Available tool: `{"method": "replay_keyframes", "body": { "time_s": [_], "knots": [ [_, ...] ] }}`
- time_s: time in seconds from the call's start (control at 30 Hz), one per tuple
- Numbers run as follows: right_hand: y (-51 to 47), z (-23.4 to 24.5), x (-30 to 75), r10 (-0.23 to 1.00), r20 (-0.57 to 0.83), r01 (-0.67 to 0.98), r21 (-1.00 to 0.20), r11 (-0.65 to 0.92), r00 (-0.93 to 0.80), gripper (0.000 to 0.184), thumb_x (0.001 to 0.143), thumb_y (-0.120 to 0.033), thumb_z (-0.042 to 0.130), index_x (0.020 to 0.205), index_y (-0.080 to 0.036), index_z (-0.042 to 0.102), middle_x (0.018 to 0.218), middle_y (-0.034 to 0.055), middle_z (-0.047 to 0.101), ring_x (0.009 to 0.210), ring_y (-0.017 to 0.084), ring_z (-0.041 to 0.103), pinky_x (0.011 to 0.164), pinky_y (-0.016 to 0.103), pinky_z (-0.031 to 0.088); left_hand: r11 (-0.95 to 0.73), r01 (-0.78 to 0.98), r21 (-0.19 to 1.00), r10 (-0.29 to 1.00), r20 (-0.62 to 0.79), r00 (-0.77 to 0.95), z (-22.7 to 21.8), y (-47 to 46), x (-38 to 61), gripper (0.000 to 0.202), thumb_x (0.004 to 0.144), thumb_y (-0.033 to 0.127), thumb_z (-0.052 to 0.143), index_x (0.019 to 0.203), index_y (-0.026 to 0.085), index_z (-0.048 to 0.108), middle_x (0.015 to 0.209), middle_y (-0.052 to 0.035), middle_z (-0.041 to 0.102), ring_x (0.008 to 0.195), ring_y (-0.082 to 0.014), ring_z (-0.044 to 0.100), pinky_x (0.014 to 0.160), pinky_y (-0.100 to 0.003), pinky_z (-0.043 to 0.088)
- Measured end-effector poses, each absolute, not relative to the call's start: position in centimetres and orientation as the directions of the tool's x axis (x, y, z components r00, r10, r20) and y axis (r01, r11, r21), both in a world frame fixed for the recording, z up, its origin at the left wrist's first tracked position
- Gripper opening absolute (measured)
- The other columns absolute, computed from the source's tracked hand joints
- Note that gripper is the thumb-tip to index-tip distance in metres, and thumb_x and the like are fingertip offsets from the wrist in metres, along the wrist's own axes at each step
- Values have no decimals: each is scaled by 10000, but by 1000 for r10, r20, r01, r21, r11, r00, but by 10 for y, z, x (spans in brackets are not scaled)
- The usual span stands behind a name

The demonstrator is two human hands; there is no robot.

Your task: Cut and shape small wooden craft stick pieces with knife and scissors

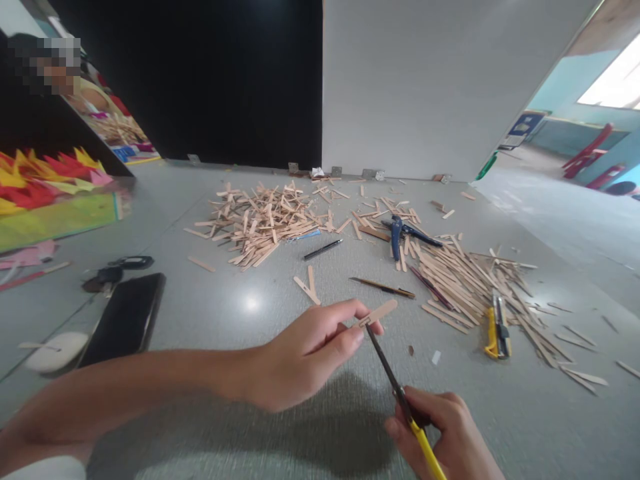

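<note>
Yellow-handled scissors [404,404], apparently, are being grasped by the right hand [453,430] and held at a wooden stick [384,312], which is being pinched by the left hand [310,353] above the table [210,300], presumably for steadiness.

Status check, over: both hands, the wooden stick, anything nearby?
Left hand pinching wooden stick. Right hand gripping yellow-handled tool, tip at stick. Loose sticks beyond.
</note>
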State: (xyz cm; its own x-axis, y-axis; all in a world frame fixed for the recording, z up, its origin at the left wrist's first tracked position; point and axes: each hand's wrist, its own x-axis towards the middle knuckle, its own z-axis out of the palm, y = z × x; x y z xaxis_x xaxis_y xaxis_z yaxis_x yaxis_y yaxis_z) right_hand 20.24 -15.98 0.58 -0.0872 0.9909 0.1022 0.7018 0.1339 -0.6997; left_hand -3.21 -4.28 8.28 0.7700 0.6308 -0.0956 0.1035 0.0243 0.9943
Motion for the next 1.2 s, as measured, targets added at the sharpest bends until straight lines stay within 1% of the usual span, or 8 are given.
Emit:
{"method": "replay_keyframes", "body": {
  "time_s": [0.1,0.23,0.4,0.53,0.7,0.83,1.0,1.2],
  "knots": [
    [-160,6,202,990,100,721,-678,142,-101,492,960,-530,663,596,-207,595,515,-26,475,499,121,407,492,209,421,51,94,994,628,-106,771,82,-43,-32,418,1115,539,465,1256,164,583,590,133,265,517,-115,205,486,-233,208],
    [-159,7,202,986,109,738,-654,165,-123,489,963,-500,641,578,-213,548,515,-42,420,502,117,373,491,210,397,37,81,996,619,-86,780,81,-42,-32,398,1119,523,472,1253,165,581,580,138,254,501,-112,195,475,-234,195],
    [-158,8,202,986,112,757,-631,168,-126,489,970,-504,625,579,-218,551,514,-32,448,509,129,399,496,215,414,36,75,997,621,-81,780,82,-42,-33,406,1125,521,462,1265,159,580,585,138,256,508,-113,203,480,-234,202],
    [-158,9,203,987,97,771,-616,162,-130,513,987,-536,608,587,-217,571,519,-21,480,507,133,425,492,213,428,34,80,996,609,-84,789,81,-42,-33,414,1132,509,451,1315,158,572,583,141,252,502,-113,187,473,-235,191],
    [-158,10,202,987,66,762,-629,157,-148,508,1003,-506,579,591,-217,506,539,-55,359,509,116,347,491,201,388,14,88,996,614,-78,785,82,-41,-33,405,1135,473,431,1329,147,573,589,137,262,502,-110,200,476,-228,201],
    [-159,7,201,991,30,746,-656,117,-129,479,993,-468,576,602,-221,449,557,-68,297,520,114,318,501,210,339,-101,127,987,617,-38,786,88,-39,-33,357,1130,385,416,1311,133,591,596,136,254,489,-103,213,466,-217,217],
    [-160,9,197,994,-46,705,-708,34,-95,484,978,-460,580,597,-233,387,563,-68,249,539,128,285,513,260,276,-310,258,915,642,1,767,90,-37,-33,327,1119,299,392,1262,116,622,596,125,335,487,-93,272,478,-212,256],
    [-154,26,192,958,-268,632,-761,-143,-106,519,972,-511,592,617,-236,333,595,-71,211,585,126,212,554,297,236,-412,394,822,677,-13,736,84,-35,-33,359,1083,222,392,1302,127,660,575,123,322,459,-92,308,477,-212,258]
  ]
}}
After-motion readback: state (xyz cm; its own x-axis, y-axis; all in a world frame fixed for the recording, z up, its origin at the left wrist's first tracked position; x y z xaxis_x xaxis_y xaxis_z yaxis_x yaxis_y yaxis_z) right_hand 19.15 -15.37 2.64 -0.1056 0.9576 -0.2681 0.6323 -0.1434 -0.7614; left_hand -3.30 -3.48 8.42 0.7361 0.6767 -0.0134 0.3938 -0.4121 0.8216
